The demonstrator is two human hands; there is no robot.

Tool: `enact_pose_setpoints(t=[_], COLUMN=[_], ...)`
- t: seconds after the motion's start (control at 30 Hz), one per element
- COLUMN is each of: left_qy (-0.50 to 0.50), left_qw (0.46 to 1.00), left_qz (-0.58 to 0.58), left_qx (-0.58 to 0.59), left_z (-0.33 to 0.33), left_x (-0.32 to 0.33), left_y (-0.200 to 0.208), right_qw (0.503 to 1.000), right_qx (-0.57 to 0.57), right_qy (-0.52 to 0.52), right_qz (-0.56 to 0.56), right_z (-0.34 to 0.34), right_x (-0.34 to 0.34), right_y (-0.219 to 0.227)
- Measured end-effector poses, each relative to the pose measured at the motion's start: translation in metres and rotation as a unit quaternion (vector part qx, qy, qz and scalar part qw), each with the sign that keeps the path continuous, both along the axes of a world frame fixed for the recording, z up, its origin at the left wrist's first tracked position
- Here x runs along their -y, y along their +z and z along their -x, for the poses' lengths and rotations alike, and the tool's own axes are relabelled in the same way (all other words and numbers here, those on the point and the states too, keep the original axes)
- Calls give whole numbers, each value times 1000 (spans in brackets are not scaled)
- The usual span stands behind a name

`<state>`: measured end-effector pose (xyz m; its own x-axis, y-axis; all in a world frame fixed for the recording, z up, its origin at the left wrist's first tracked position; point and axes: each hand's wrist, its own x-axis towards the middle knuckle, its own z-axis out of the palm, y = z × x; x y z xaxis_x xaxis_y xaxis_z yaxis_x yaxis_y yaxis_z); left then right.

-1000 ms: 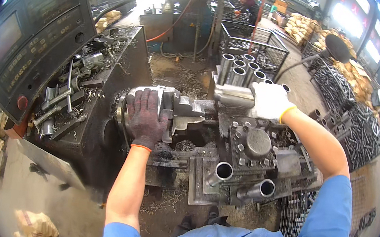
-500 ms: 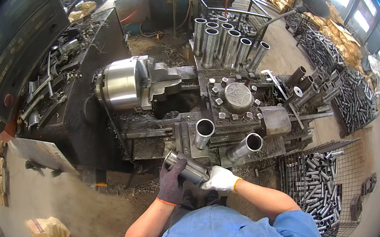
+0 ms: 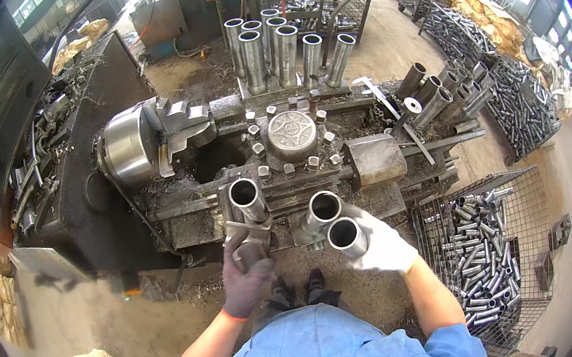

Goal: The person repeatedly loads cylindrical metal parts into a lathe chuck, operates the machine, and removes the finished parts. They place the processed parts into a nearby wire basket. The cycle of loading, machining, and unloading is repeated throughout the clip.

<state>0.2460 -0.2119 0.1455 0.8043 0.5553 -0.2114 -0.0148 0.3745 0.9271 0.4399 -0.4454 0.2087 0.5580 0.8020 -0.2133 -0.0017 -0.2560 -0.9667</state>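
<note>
My left hand (image 3: 244, 285), in a dark glove with an orange cuff, is closed around a short dark-grey cylindrical piece (image 3: 250, 255) just in front of the lathe carriage. Its exact kind is unclear, as the fingers cover part of it. In a white glove, my right hand (image 3: 382, 243) grips a metal tube (image 3: 348, 236), its open end tilted up. Right behind that one stands a second tube (image 3: 323, 209) on the carriage. A third tube (image 3: 247, 199) stands beyond my left hand, near a metal block edge.
Behind the round-topped tool post (image 3: 292, 134) stand several upright tubes (image 3: 284, 55). The lathe chuck (image 3: 133, 144) is at left. A caliper (image 3: 383, 99) lies near darker tubes (image 3: 428, 89). At right, a wire basket (image 3: 537, 248) holds many short tubes.
My hands have moved apart. The tube, earlier between both hands, is now in the right hand and has moved right and up toward the carriage. The left hand keeps the dark piece. The view has shifted.
</note>
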Motion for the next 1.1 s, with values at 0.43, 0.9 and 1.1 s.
enact_pose_setpoints(t=[0.43, 0.9, 1.1], left_qy=[59, 91, 122], left_qw=[952, 855, 857], left_qz=[289, 468, 459], left_qx=[87, 205, 200], left_z=[6, 58, 55], left_x=[-9, -100, -126], left_y=[12, -58, -47], right_qw=[995, 820, 992], right_qx=[71, 535, 38], right_qy=[-65, 113, 121], right_qz=[-28, 169, -13], right_z=[-11, 80, 56], right_x=[-59, -192, -197], right_y=[-28, -101, -40])
